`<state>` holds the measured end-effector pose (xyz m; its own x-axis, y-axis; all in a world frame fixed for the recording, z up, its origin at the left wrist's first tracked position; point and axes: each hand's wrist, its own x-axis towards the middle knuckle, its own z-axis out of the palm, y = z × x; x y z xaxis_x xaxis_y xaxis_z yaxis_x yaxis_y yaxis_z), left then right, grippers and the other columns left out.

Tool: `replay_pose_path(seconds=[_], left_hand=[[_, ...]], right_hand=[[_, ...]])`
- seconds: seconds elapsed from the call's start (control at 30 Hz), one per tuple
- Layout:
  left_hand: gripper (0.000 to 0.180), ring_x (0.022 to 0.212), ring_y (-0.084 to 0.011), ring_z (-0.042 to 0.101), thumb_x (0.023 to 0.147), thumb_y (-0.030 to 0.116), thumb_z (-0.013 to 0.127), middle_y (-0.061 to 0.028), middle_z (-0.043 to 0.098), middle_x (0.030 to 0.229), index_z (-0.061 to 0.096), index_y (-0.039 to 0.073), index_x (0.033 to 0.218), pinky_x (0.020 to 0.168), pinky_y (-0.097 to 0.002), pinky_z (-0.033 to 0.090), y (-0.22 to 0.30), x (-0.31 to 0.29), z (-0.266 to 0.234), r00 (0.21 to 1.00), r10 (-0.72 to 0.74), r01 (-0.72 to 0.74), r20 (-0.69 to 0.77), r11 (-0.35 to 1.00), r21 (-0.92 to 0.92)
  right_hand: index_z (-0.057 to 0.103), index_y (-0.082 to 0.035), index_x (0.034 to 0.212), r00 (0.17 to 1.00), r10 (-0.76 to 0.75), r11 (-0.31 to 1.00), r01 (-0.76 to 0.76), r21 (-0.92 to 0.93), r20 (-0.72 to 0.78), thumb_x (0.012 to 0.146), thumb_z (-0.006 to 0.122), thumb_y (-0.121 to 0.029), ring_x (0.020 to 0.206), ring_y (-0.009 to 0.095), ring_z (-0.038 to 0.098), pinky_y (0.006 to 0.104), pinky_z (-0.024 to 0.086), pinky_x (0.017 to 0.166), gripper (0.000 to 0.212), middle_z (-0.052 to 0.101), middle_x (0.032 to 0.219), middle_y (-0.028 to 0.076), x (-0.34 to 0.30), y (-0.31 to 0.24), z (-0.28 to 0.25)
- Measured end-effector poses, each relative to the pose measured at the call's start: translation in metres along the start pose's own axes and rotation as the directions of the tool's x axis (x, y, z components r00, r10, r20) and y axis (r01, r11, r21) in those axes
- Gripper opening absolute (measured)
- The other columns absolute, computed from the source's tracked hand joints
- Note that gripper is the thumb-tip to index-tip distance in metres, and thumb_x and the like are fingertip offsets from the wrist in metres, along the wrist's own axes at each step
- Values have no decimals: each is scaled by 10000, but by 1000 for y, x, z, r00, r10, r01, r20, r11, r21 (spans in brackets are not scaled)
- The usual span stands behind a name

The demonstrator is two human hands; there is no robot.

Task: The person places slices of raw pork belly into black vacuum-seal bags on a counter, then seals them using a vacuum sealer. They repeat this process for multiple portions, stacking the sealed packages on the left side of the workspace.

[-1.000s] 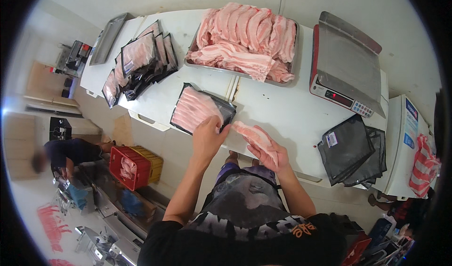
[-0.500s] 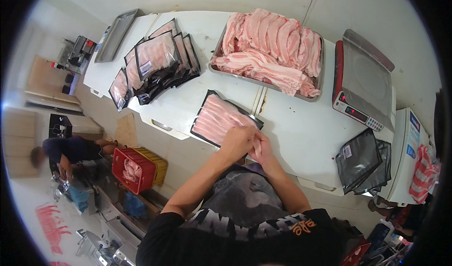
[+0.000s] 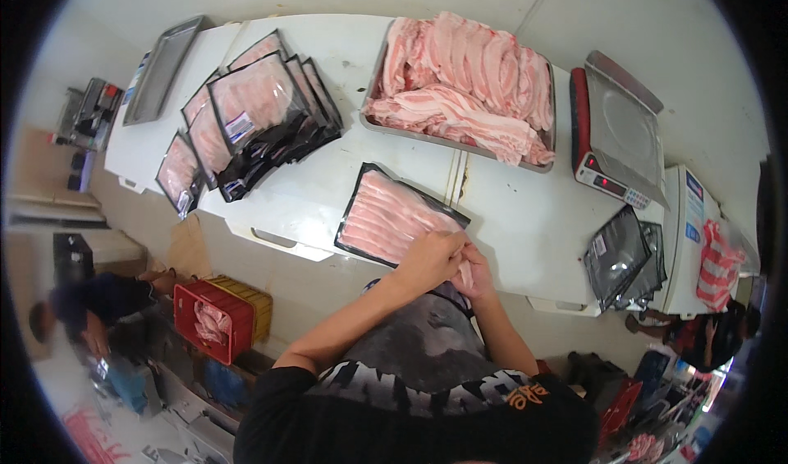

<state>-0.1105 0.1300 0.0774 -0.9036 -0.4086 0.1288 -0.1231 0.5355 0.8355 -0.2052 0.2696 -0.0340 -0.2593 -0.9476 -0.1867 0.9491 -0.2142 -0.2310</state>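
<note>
A black-edged clear plastic bag (image 3: 386, 218) of pale pink meat slices lies flat on the white worktop in front of me. At its near right end my left hand (image 3: 432, 261) is closed, its fingers bent over the bag's edge. My right hand (image 3: 474, 273) is closed against the left one, gripping the same end; the fingertips of both partly hide each other. Beyond the bag, a metal tray (image 3: 460, 140) is heaped with raw pork belly strips (image 3: 472, 70).
Filled bags (image 3: 254, 103) are piled at the left, near an upright-edged metal tray (image 3: 164, 70). At the right stand a red scale (image 3: 616, 127) and flat black bags (image 3: 620, 254). Behind me on the left are a red crate (image 3: 213, 324) and another person (image 3: 98, 308).
The view has shifted, so the surroundings sit differently in the picture. Both hands stay together at the bag's near right end, with the fingers slightly moved.
</note>
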Motion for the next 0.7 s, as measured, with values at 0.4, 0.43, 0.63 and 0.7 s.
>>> replay_pose_path(seconds=[0.4,0.43,0.63,0.7], left_hand=[[414,978,-188,752,1111,361,576,-114,758,1059,664,-15,1260,888,-309,612,3,-10,10,737,-324,646,593,77,-760],[343,963,-175,745,1092,299,624,-102,759,1070,703,-13,1210,883,-299,608,4,-5,8,769,-337,619,544,174,-766],[140,742,-84,620,1008,144,744,-11,695,919,780,14,1047,703,-242,530,18,4,-7,910,-230,404,344,311,-861],[118,713,-71,595,994,115,751,-1,670,868,776,0,1012,640,-228,466,24,1,-11,929,-226,360,292,377,-853]], right_hand=[[344,-11,1617,977,-25,956,-39,-292,-211,929,648,-19,1484,468,439,524,472,1190,753,419,1613,268,-121,-78,52],[339,-16,1621,978,2,940,-72,-335,-206,923,666,-46,1493,483,419,534,458,1200,770,406,1621,270,-123,-79,59],[70,-100,1700,952,-131,988,147,-36,277,925,760,-496,1595,508,146,604,264,1281,1111,109,1743,253,-120,-59,100],[37,-117,1704,962,-144,988,125,94,234,950,725,-539,1608,492,86,616,234,1285,1105,48,1753,241,-107,-43,116]])
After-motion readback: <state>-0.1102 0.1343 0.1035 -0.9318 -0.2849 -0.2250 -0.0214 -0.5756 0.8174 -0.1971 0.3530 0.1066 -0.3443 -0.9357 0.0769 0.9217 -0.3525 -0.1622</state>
